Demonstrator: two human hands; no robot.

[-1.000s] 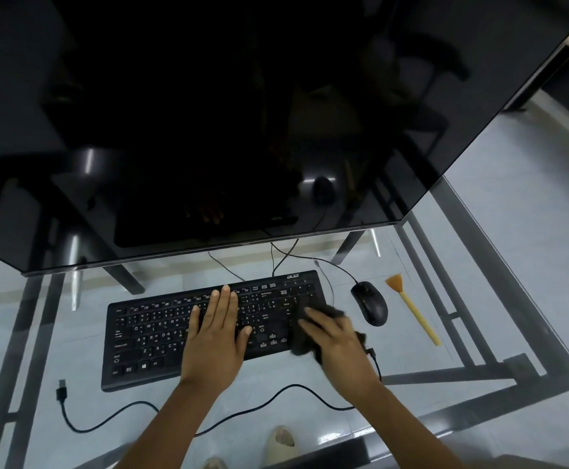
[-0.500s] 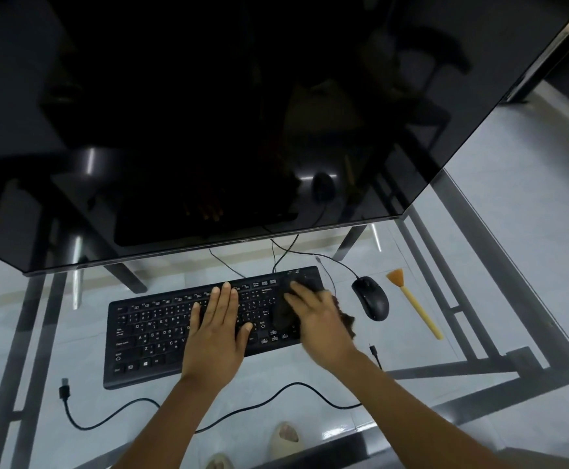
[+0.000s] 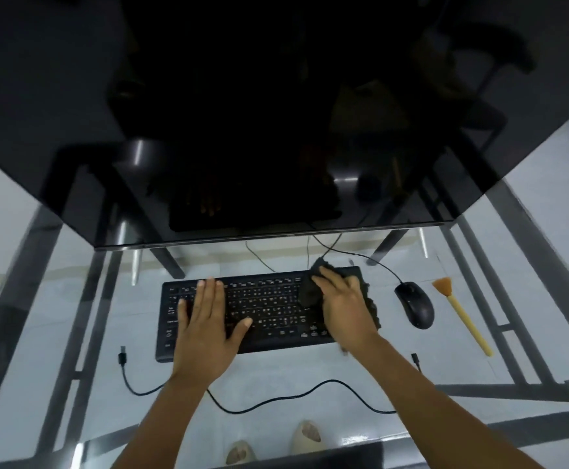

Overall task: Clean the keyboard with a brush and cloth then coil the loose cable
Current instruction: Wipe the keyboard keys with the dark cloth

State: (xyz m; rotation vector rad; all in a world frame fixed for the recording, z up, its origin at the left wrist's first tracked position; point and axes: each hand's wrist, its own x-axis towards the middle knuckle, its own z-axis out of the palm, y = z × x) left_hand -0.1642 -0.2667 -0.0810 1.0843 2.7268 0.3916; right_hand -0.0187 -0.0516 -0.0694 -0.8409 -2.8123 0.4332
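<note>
A black keyboard (image 3: 269, 306) lies on the glass desk below the monitor. My left hand (image 3: 208, 319) rests flat on its left half, fingers spread. On the keyboard's right end my right hand (image 3: 342, 302) presses a dark cloth (image 3: 310, 294), which bunches out past my fingers and along the keyboard's right edge. A brush (image 3: 459, 309) with orange bristles and a yellow handle lies at the right, beyond the black mouse (image 3: 415, 304). A loose black cable (image 3: 276, 401) snakes along the glass in front of the keyboard, one plug at the left, one at the right.
A large dark monitor (image 3: 276, 113) overhangs the back of the glass desk (image 3: 73, 316). Thin wires run from the keyboard and mouse under the monitor. Through the glass I see the desk's metal frame, the pale floor and my feet in sandals (image 3: 305, 436).
My right hand has carried the cloth from the keyboard's lower right corner up to its upper right corner. My left hand has slid toward the keyboard's left end. The view shifted.
</note>
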